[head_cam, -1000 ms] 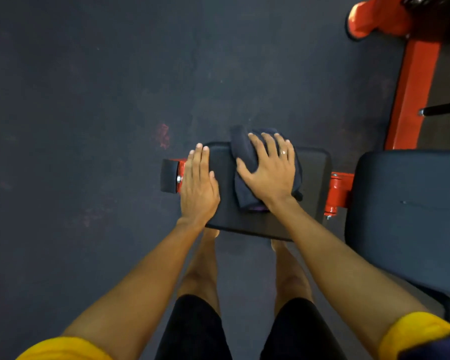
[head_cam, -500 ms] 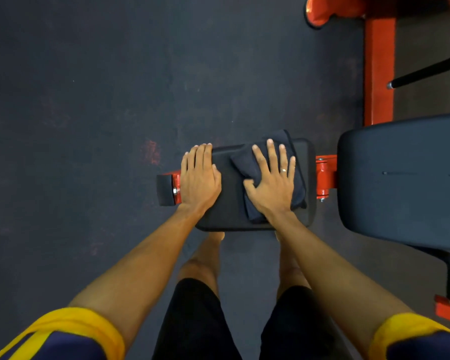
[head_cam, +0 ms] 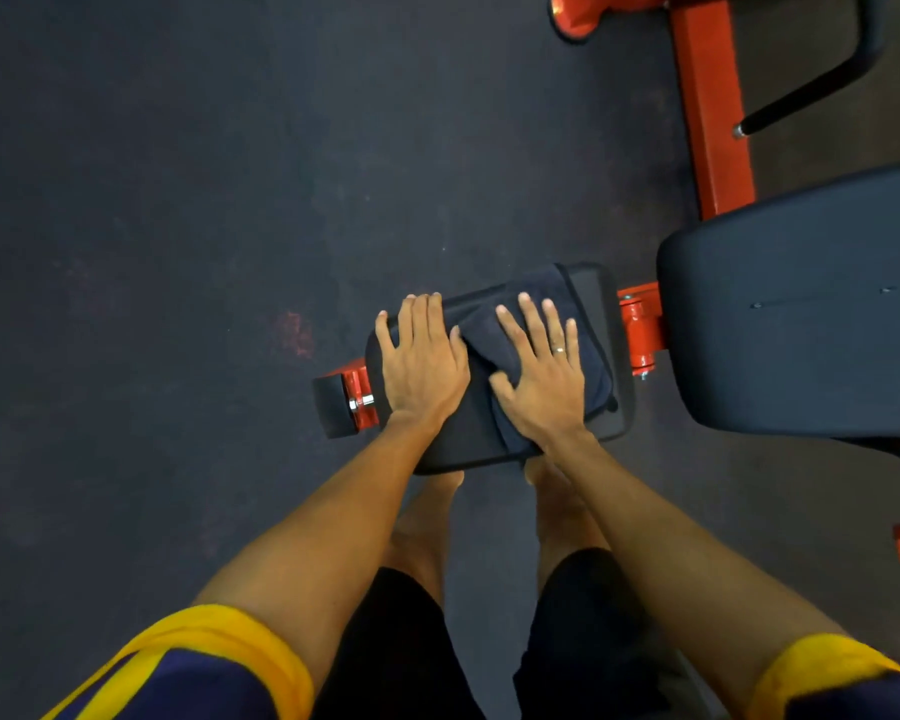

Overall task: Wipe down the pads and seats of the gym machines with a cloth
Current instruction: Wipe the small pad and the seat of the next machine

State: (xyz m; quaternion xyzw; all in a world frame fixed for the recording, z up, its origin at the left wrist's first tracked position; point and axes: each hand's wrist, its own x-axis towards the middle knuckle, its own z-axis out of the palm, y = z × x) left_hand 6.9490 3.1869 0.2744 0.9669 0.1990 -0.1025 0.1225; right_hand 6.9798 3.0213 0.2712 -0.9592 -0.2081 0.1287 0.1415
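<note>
A small black pad point(head_cam: 611, 309) on an orange bracket sits in the middle of the head view. A dark blue cloth point(head_cam: 593, 366) lies bunched on its right half. My right hand point(head_cam: 541, 376) presses flat on the cloth with fingers spread. My left hand point(head_cam: 422, 361) rests flat on the pad's left end, fingers straight, its thumb side touching the cloth. To the right is a larger black seat point(head_cam: 811, 314).
An orange frame beam point(head_cam: 713, 111) runs away at the upper right, with a black handle bar point(head_cam: 811, 90) beside it. An orange end cap and black stub point(head_cam: 344, 402) stick out left of the pad. Dark rubber floor point(head_cam: 178, 252) lies all around.
My right hand has slid the cloth left toward my left hand, bunching it. The pad now looks tilted in view as my head shifted.
</note>
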